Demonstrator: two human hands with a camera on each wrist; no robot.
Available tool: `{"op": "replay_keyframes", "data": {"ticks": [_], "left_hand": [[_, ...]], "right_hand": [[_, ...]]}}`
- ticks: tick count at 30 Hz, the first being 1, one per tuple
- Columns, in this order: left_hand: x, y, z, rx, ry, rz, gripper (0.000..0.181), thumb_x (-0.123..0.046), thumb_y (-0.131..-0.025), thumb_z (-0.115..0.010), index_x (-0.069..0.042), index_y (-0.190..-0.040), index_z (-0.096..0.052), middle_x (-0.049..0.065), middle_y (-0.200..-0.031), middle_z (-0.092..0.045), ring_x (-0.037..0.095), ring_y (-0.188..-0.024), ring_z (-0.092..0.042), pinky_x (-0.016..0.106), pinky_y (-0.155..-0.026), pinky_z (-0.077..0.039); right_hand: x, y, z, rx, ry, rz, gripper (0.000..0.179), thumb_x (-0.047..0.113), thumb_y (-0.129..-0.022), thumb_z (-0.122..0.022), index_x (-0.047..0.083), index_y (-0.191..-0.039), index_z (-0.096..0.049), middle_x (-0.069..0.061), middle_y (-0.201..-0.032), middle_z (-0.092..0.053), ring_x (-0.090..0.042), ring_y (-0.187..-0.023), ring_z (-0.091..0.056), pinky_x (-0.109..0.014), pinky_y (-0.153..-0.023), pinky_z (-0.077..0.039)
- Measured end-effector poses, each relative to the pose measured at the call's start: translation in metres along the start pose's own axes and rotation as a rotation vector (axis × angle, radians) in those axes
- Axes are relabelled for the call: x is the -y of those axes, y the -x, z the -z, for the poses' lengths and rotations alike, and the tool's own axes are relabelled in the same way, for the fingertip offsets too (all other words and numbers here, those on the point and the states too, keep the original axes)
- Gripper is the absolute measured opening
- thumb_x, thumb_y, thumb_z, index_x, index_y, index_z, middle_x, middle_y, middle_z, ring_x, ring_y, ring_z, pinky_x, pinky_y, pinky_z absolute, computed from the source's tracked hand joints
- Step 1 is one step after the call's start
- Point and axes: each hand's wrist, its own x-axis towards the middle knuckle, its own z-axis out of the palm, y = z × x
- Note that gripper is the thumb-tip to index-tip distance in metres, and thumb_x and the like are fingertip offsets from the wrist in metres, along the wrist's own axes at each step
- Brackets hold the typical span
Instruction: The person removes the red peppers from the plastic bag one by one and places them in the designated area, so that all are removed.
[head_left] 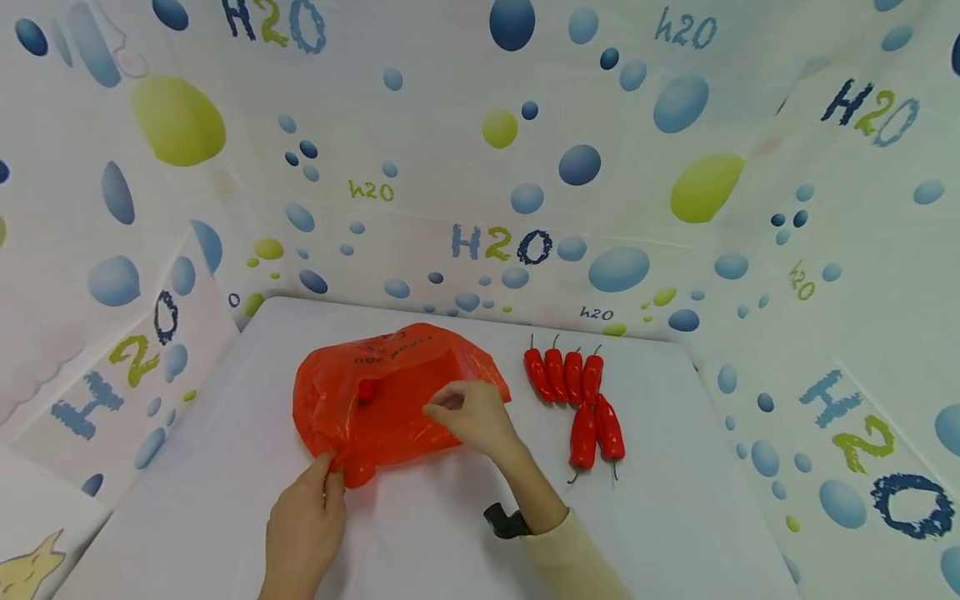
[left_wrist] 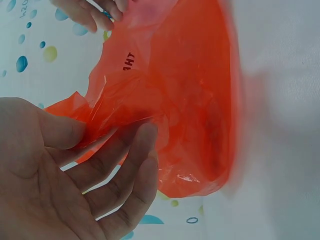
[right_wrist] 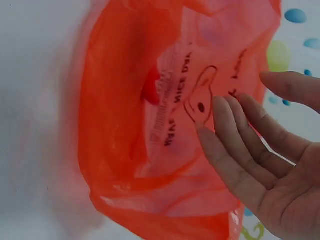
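Observation:
A translucent red-orange plastic bag [head_left: 405,442] with dark printing lies on the white table. At its near left corner my left hand [head_left: 306,518] pinches the plastic between thumb and fingers; the left wrist view shows the gripped fold of the bag [left_wrist: 195,90]. Above the bag's right part hovers my right hand [head_left: 478,419], its fingers loosely bent and holding nothing, as the right wrist view of that hand [right_wrist: 270,160] confirms. A shiny red piece [right_wrist: 151,86] shows at the bag's opening, mostly hidden. To the right lie several red chili peppers [head_left: 582,437] with green stems.
The peppers form a back row with two more in front of it. The white tabletop [head_left: 675,500] meets a curtain-like backdrop [head_left: 442,125] printed with drops and H2O lettering behind and at both sides. A black band [head_left: 507,522] is on the right wrist.

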Motion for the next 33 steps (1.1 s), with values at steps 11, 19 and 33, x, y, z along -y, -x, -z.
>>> {"op": "replay_keyframes", "data": {"ticks": [11,19,33], "left_hand": [[0.004,0.003,0.003,-0.027,-0.001,0.015,0.039,-0.016,-0.108,-0.046,0.001,-0.14,-0.06,0.026,-0.129,-0.068,0.046,-0.11,-0.068,0.065,-0.095,-0.052],[0.006,0.002,0.007,-0.036,0.0,0.024,0.038,-0.017,-0.108,-0.047,0.0,-0.139,-0.061,0.019,-0.111,-0.074,0.037,-0.094,-0.07,0.062,-0.09,-0.055],[0.007,0.005,0.008,-0.097,0.012,-0.022,0.032,-0.017,-0.107,-0.05,-0.004,-0.132,-0.066,0.018,-0.111,-0.073,0.035,-0.089,-0.068,0.058,-0.082,-0.055]], "right_hand": [[0.007,-0.029,-0.017,0.019,0.027,-0.039,0.017,0.031,-0.095,-0.078,0.014,-0.099,-0.079,0.009,-0.083,-0.073,-0.009,-0.078,-0.066,-0.026,-0.066,-0.057],[0.017,-0.055,-0.031,0.094,0.096,-0.08,0.03,0.042,-0.093,-0.079,0.012,-0.098,-0.077,0.008,-0.068,-0.064,-0.012,-0.067,-0.061,-0.025,-0.059,-0.052],[0.026,-0.099,-0.058,0.174,0.283,-0.135,0.035,0.044,-0.093,-0.076,0.016,-0.074,-0.066,0.004,-0.055,-0.045,-0.015,-0.058,-0.053,-0.026,-0.054,-0.041]]}}
